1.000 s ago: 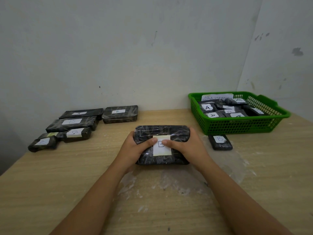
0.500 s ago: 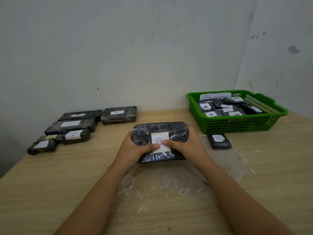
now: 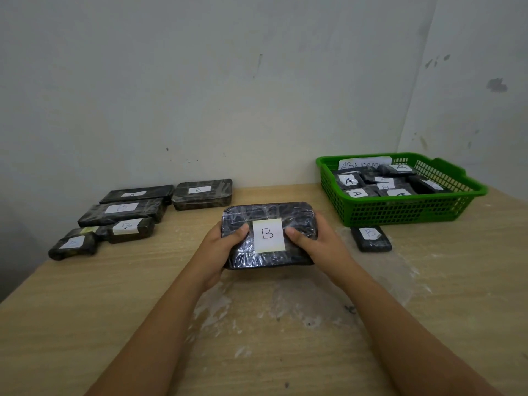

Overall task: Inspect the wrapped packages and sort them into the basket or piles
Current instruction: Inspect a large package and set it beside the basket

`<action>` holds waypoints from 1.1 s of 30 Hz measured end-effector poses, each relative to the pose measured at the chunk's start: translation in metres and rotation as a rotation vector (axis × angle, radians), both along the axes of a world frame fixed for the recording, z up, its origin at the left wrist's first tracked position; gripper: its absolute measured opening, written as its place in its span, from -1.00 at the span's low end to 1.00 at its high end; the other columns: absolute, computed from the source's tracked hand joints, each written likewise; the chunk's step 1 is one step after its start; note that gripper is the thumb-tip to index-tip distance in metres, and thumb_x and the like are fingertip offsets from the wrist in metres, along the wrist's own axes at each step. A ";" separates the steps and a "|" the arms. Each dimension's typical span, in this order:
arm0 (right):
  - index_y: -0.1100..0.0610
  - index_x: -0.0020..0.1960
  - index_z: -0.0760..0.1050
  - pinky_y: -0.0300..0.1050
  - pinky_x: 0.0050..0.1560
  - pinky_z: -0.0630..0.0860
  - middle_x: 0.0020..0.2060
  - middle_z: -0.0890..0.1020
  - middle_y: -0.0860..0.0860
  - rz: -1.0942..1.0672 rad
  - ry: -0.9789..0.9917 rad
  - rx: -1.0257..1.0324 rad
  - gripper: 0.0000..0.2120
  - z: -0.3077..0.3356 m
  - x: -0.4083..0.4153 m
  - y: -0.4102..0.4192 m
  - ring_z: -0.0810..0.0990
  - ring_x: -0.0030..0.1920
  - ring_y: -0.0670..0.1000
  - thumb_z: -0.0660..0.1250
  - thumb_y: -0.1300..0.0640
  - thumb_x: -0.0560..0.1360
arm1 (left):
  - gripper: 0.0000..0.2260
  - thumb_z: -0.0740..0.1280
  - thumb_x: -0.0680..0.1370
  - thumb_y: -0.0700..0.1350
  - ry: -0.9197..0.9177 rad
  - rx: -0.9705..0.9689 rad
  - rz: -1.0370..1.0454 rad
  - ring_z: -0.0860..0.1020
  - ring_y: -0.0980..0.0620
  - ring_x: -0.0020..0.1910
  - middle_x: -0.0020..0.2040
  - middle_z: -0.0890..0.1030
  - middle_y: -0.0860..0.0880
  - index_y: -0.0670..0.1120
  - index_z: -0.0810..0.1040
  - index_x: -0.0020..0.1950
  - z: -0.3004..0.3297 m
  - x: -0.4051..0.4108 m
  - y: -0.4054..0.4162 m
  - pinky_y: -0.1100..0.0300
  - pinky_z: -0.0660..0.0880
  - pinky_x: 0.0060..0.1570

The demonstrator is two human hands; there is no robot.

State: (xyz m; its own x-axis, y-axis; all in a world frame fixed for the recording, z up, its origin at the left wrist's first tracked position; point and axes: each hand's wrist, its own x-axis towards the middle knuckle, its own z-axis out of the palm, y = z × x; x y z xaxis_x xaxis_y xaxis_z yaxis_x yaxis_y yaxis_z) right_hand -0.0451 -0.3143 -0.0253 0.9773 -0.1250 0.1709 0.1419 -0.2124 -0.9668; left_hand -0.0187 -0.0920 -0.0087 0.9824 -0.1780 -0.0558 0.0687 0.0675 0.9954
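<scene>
Both hands hold a black wrapped package (image 3: 268,235) at table centre: left hand (image 3: 221,247) and right hand (image 3: 317,244) grip its ends, thumbs beside its "B" label (image 3: 268,234). At two o'clock, the green basket (image 3: 400,210) carries an "ABNormal" card (image 3: 364,163) and "A" packages; a small "B" package (image 3: 371,239) lies before it.

- A wooden table (image 3: 85,324) with pale, streaky grain fills the lower half of the view.
- Whitish, scuffed patches (image 3: 217,307) mark the tabletop near its middle and toward 3 o'clock.
- A plain off-white wall (image 3: 200,95) rises behind the table at 12 o'clock, dotted with small dark specks.
- A second wall (image 3: 471,110) meets it in a corner at 1 o'clock, bearing grey smudges, possibly chipped paint.
- Light is soft and even, and its source is out of view.
</scene>
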 end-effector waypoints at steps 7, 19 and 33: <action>-0.14 0.11 0.52 0.16 0.19 0.62 0.01 0.71 -0.11 -0.083 -0.019 0.032 -0.93 0.002 0.001 0.001 0.70 0.05 -0.05 0.32 -0.06 0.65 | -0.80 0.29 0.67 0.05 0.010 0.009 0.016 0.73 0.04 -0.01 0.03 0.76 0.03 0.00 0.60 0.22 0.001 -0.001 -0.004 0.12 0.61 -0.06; -0.08 0.36 0.47 0.03 0.34 0.48 0.19 0.62 -0.14 -0.034 0.049 -0.035 -0.60 0.004 -0.001 0.004 0.58 0.23 -0.07 0.15 -0.27 0.66 | -0.72 0.33 0.66 0.07 0.123 0.037 0.116 0.73 -0.08 0.00 0.00 0.76 -0.07 -0.10 0.64 0.19 0.000 0.004 -0.002 0.00 0.62 0.06; -0.24 0.36 0.49 -0.08 0.11 0.64 0.33 0.55 -0.13 0.249 -0.077 0.004 -0.26 0.011 -0.007 -0.015 0.68 0.13 0.00 0.66 -0.04 0.24 | -0.67 0.36 0.63 0.11 0.242 -0.090 0.078 0.67 -0.18 0.13 0.23 0.66 -0.12 0.01 0.57 0.34 0.013 0.004 0.010 -0.06 0.68 -0.19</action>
